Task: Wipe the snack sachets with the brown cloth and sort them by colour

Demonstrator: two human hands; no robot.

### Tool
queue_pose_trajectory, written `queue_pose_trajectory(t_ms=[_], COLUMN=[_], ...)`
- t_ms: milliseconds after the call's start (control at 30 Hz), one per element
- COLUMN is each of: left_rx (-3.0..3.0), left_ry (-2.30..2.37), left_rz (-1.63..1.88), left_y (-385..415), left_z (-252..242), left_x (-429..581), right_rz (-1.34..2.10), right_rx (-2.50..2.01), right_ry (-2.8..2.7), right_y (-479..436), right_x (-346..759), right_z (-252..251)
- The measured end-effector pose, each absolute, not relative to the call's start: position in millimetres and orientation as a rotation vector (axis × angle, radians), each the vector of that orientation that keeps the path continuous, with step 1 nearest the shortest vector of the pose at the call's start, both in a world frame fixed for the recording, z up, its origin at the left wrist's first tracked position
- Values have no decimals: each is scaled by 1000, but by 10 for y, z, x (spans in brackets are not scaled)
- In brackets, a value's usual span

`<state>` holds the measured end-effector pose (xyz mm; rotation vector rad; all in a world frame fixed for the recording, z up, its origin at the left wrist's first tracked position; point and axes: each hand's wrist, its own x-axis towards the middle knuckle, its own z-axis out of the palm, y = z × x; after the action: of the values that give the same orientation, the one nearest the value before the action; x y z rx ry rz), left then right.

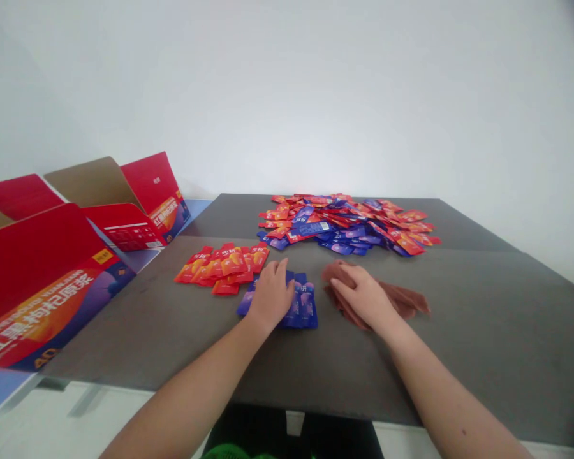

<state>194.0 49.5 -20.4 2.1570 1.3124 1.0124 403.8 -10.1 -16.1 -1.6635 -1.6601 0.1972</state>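
Left hand point(270, 296) is laid open, unclamped, on blue sachets point(301, 312); right hand point(363, 296) is rested open on reddish-brown sheets point(402, 301). Red sachets point(224, 268) are placed at 10 o'clock, a mixed sachet heap point(344, 223) at 12, and an opened red carton point(43, 274) at 9.

the left forearm point(191, 395) and right forearm point(452, 395) are bare down to the left hand point(270, 296) and right hand point(363, 296). below the near edge of the surface point(138, 373), dark clothing point(249, 433) and a bright green patch point(227, 452) show, too cut off to tell more.
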Motion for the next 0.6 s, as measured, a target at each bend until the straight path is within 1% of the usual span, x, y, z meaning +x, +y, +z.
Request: queue_pose_trajectory(t_ms=[67, 167, 267, 333, 433, 533, 600], left_rx=[2310, 2389, 2379, 2396, 2463, 2561, 2602], left_ry=[1113, 832, 757, 749, 745, 796, 820], left_rz=[899, 754, 728, 756, 758, 618, 539], left_y=[465, 431, 424, 436, 461, 478, 483], left_z=[-224, -269, -317, -340, -357, -355, -351], left_x=[1975, 2011, 2020, 2015, 2008, 2010, 2014], right_rz=[248, 332, 400, 376, 206, -130, -228], right_rx=[-1619, -1503, -1453, -1477, -1567, -1853, -1976], right_ry=[-1829, -1816, -1647, -1577, -1667, -1870, -1892], right_y=[-112, -133, -130, -83, 115, 450, 681], right_x=[3939, 3847, 3851, 3904, 4061, 4291, 4446], right_z=[-196, -216, -235, -245, -220, -150, -116])
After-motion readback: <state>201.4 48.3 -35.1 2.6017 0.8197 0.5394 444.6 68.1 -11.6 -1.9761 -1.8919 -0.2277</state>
